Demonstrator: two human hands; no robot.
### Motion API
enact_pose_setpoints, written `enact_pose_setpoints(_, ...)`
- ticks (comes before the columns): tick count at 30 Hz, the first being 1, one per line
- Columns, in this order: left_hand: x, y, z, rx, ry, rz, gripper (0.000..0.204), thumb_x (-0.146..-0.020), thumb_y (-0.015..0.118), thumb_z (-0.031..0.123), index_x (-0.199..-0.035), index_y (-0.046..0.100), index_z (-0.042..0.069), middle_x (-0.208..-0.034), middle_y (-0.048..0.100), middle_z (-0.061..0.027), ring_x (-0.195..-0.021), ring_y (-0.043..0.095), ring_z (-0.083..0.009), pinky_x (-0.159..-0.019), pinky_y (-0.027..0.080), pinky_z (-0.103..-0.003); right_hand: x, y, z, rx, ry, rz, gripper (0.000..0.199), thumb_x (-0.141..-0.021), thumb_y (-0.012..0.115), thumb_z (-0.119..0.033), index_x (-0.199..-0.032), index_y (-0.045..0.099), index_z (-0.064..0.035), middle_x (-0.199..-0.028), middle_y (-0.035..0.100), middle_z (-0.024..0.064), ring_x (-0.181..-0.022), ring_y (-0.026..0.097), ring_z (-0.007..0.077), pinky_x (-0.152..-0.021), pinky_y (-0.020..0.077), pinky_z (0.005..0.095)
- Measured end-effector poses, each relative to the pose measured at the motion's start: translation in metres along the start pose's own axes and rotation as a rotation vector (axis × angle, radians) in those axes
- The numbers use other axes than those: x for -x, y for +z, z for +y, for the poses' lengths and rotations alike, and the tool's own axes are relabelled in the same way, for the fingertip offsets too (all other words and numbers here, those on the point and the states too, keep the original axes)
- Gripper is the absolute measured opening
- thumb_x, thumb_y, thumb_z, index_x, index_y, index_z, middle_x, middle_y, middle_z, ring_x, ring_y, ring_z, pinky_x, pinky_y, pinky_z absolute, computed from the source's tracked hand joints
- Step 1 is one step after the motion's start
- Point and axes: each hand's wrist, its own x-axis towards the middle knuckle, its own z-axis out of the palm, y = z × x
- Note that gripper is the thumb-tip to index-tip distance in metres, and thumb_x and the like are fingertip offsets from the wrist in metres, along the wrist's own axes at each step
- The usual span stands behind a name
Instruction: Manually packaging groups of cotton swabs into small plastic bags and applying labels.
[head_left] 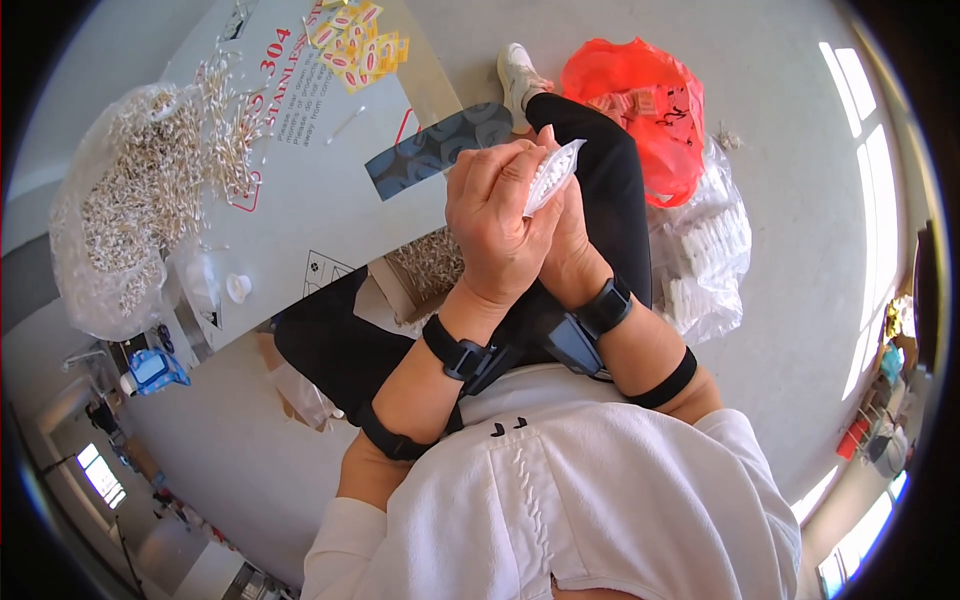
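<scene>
In front of my lap I hold a small clear bag of cotton swabs, its white tips showing at the end turned toward me. My left hand is closed over the bag's left side, fingers curled. Behind and to the right, my right hand grips the bag from the other side; most of its fingers are hidden. Left of my hands, a large plastic bag of loose cotton swabs spills onto the table. Below the table edge, a cardboard box holds more swabs.
Yellow printed labels lie at the table's far end. Right of my leg, a red plastic bag sits by a clear bag of white packs. A white cap-like piece and a blue pack are at the left.
</scene>
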Motion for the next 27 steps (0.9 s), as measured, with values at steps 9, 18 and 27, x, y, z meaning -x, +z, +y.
enact_pose_setpoints(9,-0.002,-0.002,-0.001,0.028,0.072,-0.017,0.030,-0.069,0.078,0.004,-0.097,0.068,0.000,-0.097,0.066,-0.0094,-0.088,0.059,-0.0254,-0.078,0.049,-0.034,0.002,0.015,-0.004,-0.079,-0.003,-0.024,0.039,-0.092,0.058,-0.048,-0.074,0.053,-0.0136,-0.069,0.055,-0.0015,-0.065,0.056,0.0135,-0.063,0.0495,0.0281)
enact_pose_setpoints(18,-0.003,0.001,0.003,0.089,0.070,0.008,0.040,-0.063,0.076,0.008,-0.102,0.067,0.004,-0.103,0.064,-0.0097,-0.092,0.057,-0.0287,-0.081,0.044,-0.038,-0.001,0.010,-0.002,-0.054,-0.069,0.059,0.037,-0.092,0.059,-0.044,-0.072,0.054,-0.0134,-0.066,0.053,-0.0018,-0.062,0.052,0.0122,-0.062,0.0469,0.0269)
enact_pose_setpoints(27,-0.007,-0.002,0.006,0.112,0.048,-0.009,0.029,-0.070,0.078,0.005,-0.097,0.068,-0.001,-0.096,0.066,-0.0097,-0.088,0.058,-0.0263,-0.078,0.049,-0.035,-0.004,0.005,-0.001,-0.046,-0.056,0.018,0.036,-0.092,0.059,-0.044,-0.072,0.053,-0.0143,-0.065,0.052,-0.0023,-0.062,0.053,0.0112,-0.059,0.0465,0.0269)
